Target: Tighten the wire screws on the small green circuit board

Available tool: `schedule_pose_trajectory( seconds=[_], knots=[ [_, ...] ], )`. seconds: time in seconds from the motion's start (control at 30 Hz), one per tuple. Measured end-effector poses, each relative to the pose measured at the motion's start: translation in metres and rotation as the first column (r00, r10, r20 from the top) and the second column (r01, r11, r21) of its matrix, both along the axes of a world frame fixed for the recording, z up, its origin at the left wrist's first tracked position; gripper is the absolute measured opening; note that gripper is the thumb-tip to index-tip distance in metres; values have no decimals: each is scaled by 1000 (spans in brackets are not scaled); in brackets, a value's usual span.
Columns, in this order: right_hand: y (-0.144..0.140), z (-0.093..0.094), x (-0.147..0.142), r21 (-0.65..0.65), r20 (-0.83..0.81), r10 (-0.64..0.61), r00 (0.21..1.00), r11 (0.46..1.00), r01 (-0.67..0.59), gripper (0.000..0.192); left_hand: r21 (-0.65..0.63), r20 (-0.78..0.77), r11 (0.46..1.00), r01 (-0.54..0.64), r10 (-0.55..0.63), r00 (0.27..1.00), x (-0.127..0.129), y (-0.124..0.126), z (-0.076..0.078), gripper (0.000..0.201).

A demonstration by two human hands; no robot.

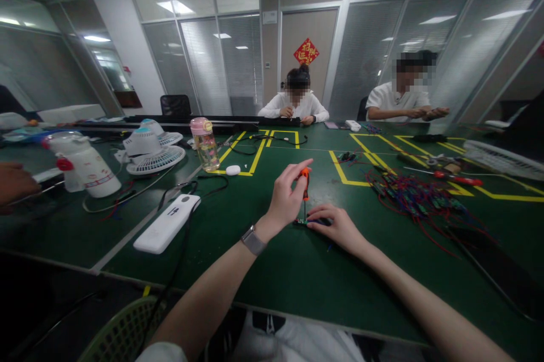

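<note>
My left hand (285, 195) is closed around an orange and black screwdriver (305, 195), its index finger stretched out past the handle. The screwdriver stands upright, its shaft pointing down at a small green circuit board (301, 222) on the green table. With its fingertips, my right hand (338, 228) grips the right end of this board and presses it to the table. Part of the board lies hidden under those fingers. A tiny blue piece (328, 248) lies just in front of my right hand.
Right: a pile of wired circuit boards (419, 195), a red-handled screwdriver (459, 178) and a dark flat panel (495, 263). Left: a white power bank (168, 224), a pink-lidded bottle (205, 145), a white bottle (96, 166) and white fans (155, 159). Two people sit opposite; another person's hand (17, 186) shows left.
</note>
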State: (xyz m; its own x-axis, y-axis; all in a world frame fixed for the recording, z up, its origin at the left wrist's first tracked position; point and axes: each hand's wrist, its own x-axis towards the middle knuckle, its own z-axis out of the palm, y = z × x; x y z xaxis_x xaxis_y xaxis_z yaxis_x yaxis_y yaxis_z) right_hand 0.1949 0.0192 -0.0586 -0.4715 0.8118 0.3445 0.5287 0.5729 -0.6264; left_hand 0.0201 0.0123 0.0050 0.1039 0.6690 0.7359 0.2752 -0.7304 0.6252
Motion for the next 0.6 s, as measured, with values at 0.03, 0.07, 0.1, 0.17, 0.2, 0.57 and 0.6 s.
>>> schedule_pose_trajectory(
  seconds=[0.03, 0.07, 0.1, 0.17, 0.2, 0.57, 0.6],
  knots=[
    [0, 0, 0, 0, -2, 1, 1000, 1000, -1, 13, -16, 14, 999, 33, -32, 999, 0, 0, 0, 36],
    [0, 0, 0, 0, -4, 2, 1000, 1000, -2, 13, -26, 23, 998, 56, -55, 998, 0, 1, -1, 36],
    [0, 0, 0, 0, -3, 2, 1000, 1000, -2, 13, -27, 25, 997, 68, -68, 997, 0, 1, -1, 36],
    [0, 0, 0, -1, 2, -2, 1000, 1000, 2, 13, -1, 9, 998, 61, -61, 998, 0, 1, 0, 34],
    [0, 0, 0, -1, 5, -6, 1000, 1000, 6, 13, 20, -5, 999, 43, -43, 999, 0, 1, 1, 32],
    [0, 0, 0, 6, 5, -5, 1000, 1000, 5, 12, 64, -27, 998, 0, 1, 1000, 1, -1, 2, 33],
    [0, 0, 0, 7, 5, -9, 1000, 1000, 9, 12, 65, -22, 998, -6, 7, 1000, 1, -1, 2, 33]
  ],
)
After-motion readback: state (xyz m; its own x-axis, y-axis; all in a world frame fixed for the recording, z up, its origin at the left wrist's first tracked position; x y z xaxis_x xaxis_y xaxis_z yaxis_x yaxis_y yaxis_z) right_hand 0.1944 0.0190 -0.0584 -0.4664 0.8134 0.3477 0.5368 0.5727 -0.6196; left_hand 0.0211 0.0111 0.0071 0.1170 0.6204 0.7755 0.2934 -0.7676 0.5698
